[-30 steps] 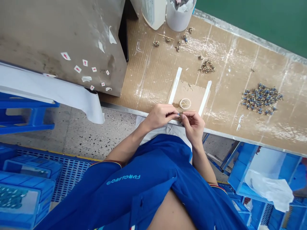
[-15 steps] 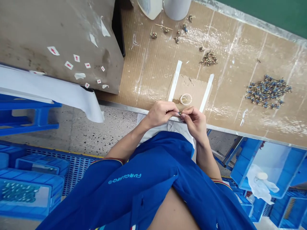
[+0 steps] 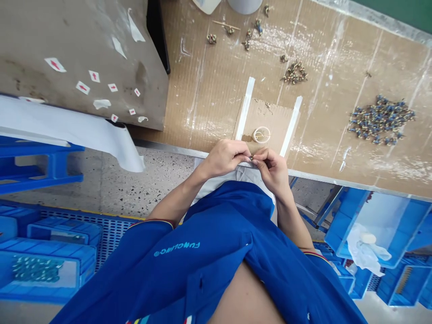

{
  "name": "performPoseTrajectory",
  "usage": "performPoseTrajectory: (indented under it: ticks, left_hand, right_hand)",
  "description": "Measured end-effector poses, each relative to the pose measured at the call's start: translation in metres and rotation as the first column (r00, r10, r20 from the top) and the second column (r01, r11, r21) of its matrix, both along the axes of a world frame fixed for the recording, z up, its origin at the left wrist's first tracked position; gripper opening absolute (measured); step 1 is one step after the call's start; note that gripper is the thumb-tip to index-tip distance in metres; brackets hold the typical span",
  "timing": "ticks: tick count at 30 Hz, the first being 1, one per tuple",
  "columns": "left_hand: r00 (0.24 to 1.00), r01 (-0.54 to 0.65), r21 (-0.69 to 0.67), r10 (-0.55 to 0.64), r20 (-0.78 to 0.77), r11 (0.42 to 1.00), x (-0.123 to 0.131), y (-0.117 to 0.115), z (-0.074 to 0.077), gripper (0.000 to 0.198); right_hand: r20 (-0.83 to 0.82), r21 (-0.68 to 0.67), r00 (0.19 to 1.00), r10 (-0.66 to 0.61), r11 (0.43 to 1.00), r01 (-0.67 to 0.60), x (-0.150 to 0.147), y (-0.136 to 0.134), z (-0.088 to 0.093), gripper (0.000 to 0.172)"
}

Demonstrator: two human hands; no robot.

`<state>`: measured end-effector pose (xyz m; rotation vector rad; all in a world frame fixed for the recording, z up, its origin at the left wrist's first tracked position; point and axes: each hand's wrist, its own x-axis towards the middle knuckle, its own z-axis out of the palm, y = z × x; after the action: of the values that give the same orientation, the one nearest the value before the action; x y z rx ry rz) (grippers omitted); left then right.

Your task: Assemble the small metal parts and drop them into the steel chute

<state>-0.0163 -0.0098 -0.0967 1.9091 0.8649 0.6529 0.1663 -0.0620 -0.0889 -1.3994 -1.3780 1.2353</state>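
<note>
My view has tipped, so the table (image 3: 324, 148) sits higher in the frame than a moment ago. At centre, by its near edge, my left hand (image 3: 224, 157) and right hand (image 3: 272, 171) pinch a tiny metal part (image 3: 251, 157) between them, fingertips hiding most of it. A pale ring (image 3: 261, 134) lies just beyond on a cardboard patch (image 3: 270, 114), and a white cup (image 3: 245, 3) is cut off at the top edge

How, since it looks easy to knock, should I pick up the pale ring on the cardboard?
Pinch the pale ring by its outer rim, thumb and finger on opposite sides, coming down from the far side, away from your right hand and the small metal part it pinches. It lies flat on the cardboard pad, and a thin wire crosses its centre, so avoid the middle.
</note>
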Motion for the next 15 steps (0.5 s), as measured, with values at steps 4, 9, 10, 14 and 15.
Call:
performPoseTrajectory:
  ticks: [4, 9, 10, 14, 15]
  left_hand:
    - [1.0, -0.022, -0.016, 0.022, 0.018, 1.0, -0.0002, 0.0011, 0.002, 0.016]
    - [0.999, -0.029, -0.035, 0.029, 0.028, 0.999, -0.0036, 0.0027, 0.0053, 0.013]
    - [0.999, -0.03, -0.035, 0.031, 0.029, 0.999, -0.0042, 0.0028, 0.0059, 0.013]
    - [0.999, -0.024, -0.012, 0.024, 0.033, 1.0, -0.0046, 0.0027, 0.0057, 0.018]
    - [0.999, -0.022, 0.001, 0.022, 0.036, 1.0, -0.0041, 0.0026, 0.0049, 0.019]
  right_hand:
    - [-0.034, -0.044, 0.997, -0.068, 0.997, 0.066, -0.0023, -0.0022, -0.0032, 0.022]
    - [-0.106, -0.088, 0.988, -0.112, 0.991, 0.103, -0.0005, -0.001, -0.0034, 0.028]
    - [-0.116, -0.092, 0.986, -0.117, 0.99, 0.107, -0.0001, -0.0008, -0.0035, 0.028]
    - [-0.125, -0.092, 0.988, -0.093, 0.992, 0.082, 0.0018, 0.0006, -0.0032, 0.027]
    - [-0.123, -0.087, 0.99, -0.076, 0.994, 0.065, 0.0025, 0.0014, -0.0029, 0.026]
